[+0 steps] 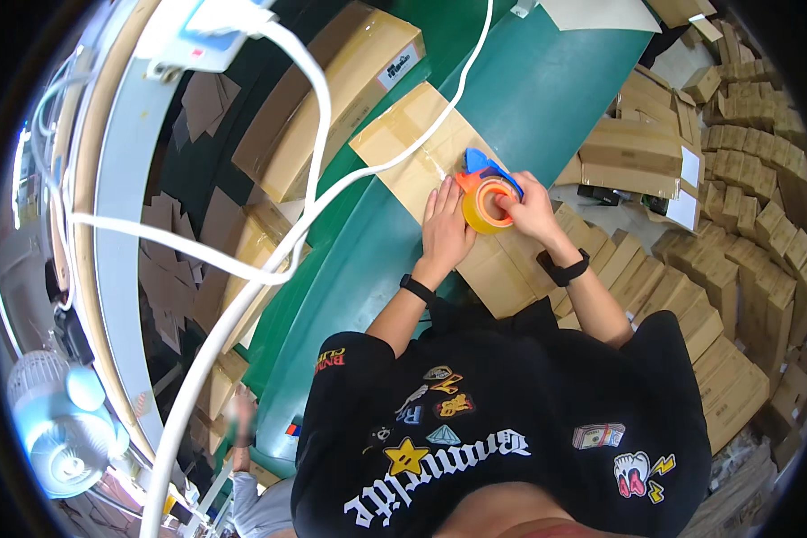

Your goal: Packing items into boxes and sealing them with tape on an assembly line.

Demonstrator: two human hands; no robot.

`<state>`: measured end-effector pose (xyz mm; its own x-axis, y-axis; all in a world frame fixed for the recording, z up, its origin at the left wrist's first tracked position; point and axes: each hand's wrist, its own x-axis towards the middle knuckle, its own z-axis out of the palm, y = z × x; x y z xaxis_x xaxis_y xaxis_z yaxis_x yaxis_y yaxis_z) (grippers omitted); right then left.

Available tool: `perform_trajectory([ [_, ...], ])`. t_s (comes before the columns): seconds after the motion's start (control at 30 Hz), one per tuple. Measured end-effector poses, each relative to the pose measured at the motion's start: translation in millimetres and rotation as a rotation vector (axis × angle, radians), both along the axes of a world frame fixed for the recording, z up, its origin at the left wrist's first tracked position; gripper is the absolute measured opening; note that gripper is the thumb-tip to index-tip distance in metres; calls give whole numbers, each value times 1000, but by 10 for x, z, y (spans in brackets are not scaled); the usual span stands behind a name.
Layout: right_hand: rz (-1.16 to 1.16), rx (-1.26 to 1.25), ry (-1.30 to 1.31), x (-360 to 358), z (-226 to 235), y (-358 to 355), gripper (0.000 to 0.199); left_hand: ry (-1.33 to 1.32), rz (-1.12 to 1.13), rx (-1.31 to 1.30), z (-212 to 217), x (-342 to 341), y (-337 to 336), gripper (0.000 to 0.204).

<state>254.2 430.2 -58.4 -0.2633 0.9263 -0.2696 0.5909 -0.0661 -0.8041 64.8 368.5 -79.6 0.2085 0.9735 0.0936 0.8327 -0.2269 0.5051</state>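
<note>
A flat brown cardboard box (502, 278) lies across the green table in front of me. My right hand (531, 208) grips a blue and orange tape dispenser (490, 167), which carries a roll of yellowish tape (477, 218). Its blue end rests at the middle of the cardboard, by a strip of clear tape. My left hand (446, 226) lies flat on the cardboard just left of the dispenser, with its fingers stretched out and nothing in them. Part of the cardboard is hidden under both hands.
A long taped carton (350, 99) stands beyond the green table (547, 99). White cables (332, 193) hang across the view. Stacked cartons (744, 179) fill the floor at right. At lower left are a fan (63, 439) and another person's arm (242, 439).
</note>
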Motion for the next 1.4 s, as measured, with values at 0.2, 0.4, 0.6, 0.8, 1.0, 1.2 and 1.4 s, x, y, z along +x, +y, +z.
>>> perform_trajectory([
  [0.2,-305,-379,856,-134,296,-62,55,31,-79,-64,101,124,-296,57],
  [0.4,-277,-305,795,-316,436,171,48,147,-343,-69,65,135,-505,64],
  [0.6,-159,35,334,-957,278,164,60,-91,-353,-141,175,189,-571,52],
  [0.8,-136,114,193,-1183,209,202,61,-350,-420,-246,297,-9,-319,21],
  [1.0,-113,80,191,-1137,145,199,58,-751,324,-61,460,-889,78,14],
  [1.2,-99,102,248,-1148,92,205,55,-932,427,-474,928,-1221,1102,38],
  [1.4,-99,112,219,-1159,192,302,57,-860,172,-986,771,-1384,1581,28],
])
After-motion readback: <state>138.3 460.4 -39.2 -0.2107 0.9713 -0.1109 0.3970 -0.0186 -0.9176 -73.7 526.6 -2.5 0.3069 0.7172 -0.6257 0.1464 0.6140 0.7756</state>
